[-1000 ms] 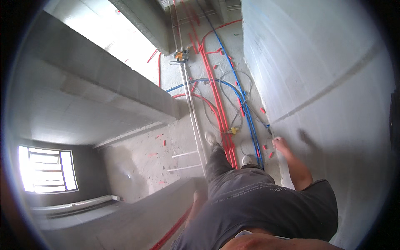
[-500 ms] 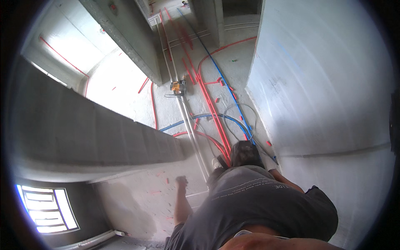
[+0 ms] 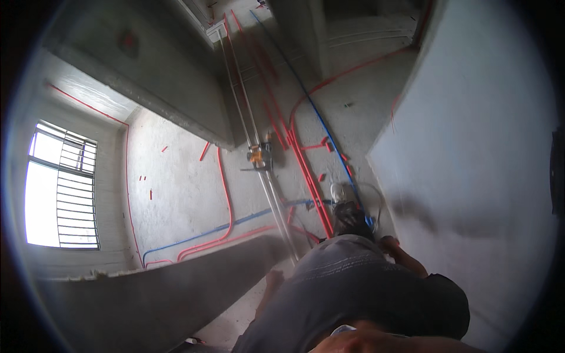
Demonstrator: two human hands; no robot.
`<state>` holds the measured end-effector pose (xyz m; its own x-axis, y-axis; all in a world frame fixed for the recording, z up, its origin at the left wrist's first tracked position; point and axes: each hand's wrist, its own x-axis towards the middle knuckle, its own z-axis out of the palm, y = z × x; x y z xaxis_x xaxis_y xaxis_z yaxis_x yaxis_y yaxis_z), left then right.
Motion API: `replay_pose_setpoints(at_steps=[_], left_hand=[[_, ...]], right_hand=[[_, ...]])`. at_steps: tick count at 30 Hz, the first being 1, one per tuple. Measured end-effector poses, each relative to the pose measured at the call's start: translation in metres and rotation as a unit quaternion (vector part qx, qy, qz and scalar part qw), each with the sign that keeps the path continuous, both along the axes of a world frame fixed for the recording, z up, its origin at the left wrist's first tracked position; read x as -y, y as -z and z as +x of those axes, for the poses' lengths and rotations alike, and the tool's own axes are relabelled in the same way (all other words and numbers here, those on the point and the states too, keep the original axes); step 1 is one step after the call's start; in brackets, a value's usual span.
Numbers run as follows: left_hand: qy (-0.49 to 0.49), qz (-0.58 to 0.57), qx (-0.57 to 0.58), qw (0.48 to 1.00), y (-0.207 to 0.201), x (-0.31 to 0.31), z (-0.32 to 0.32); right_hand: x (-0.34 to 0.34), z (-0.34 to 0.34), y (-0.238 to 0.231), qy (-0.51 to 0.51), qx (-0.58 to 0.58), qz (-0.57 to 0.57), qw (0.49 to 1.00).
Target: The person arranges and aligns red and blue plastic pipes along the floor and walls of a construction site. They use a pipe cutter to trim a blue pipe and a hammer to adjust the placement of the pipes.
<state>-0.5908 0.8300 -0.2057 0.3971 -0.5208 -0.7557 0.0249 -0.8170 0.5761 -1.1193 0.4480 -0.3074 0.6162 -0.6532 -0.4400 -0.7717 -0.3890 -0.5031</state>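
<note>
My left hand (image 3: 274, 279) hangs low beside my dark shirt, smeared by motion, so its fingers cannot be made out. It is nearest to the low grey wall and the pair of white pipes (image 3: 274, 199). On the other side my right hand (image 3: 388, 242) hangs by my hip, close to the pale wall (image 3: 459, 176). It is partly hidden, and no object shows in it. Ahead of my feet, red conduits (image 3: 312, 182) and a blue conduit (image 3: 328, 133) run along the concrete floor. My light shoe (image 3: 337, 192) stands between them and a loose grey cable.
An orange and black power tool (image 3: 257, 156) sits at the white pipes. A concrete wall end (image 3: 176, 76) juts in from the left; a low grey wall (image 3: 170, 294) stands nearer. Short red conduit pieces (image 3: 322, 176) lie about. A barred window (image 3: 65, 185) is at far left.
The view has shifted, with the power tool now lower and the low wall closer. My left arm has swung nearer my body. A light shoe has come forward beside the blue conduit.
</note>
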Motion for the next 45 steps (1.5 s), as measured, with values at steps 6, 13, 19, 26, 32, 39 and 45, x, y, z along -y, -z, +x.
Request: replay_pose_setpoints(at_steps=[6, 13, 19, 26, 32, 39, 45], left_hand=[[0.257, 0.084, 0.149, 0.951, -0.059, 0.116, 0.057], [0.113, 0.026, 0.201, 0.973, -0.044, 0.255, 0.223], [-0.197, 0.072, 0.017, 0.978, -0.058, 0.430, 0.289], [-0.214, 0.118, -0.177, 0.953, -0.022, 0.579, 0.383], [-0.121, -0.127, 0.012, 0.984, -0.027, 0.709, 0.580], [-0.335, -0.090, -0.050, 0.936, -0.071, 0.846, 0.776], [-0.214, 0.034, -0.032, 0.976, -0.028, 0.893, 0.854]], right_hand=[[0.202, 0.174, -0.135, 0.348, 0.095, 0.285, 0.888], [0.400, 0.340, -0.202, 0.381, 0.239, 0.263, 0.853], [0.494, 0.459, -0.182, 0.306, 0.219, 0.250, 0.892], [0.576, 0.533, -0.143, 0.286, 0.059, 0.258, 0.921], [0.675, 0.581, -0.137, 0.332, 0.039, 0.361, 0.870], [0.799, 0.754, -0.180, 0.411, 0.042, 0.328, 0.849], [0.898, 0.905, -0.149, 0.459, 0.017, 0.377, 0.804]])
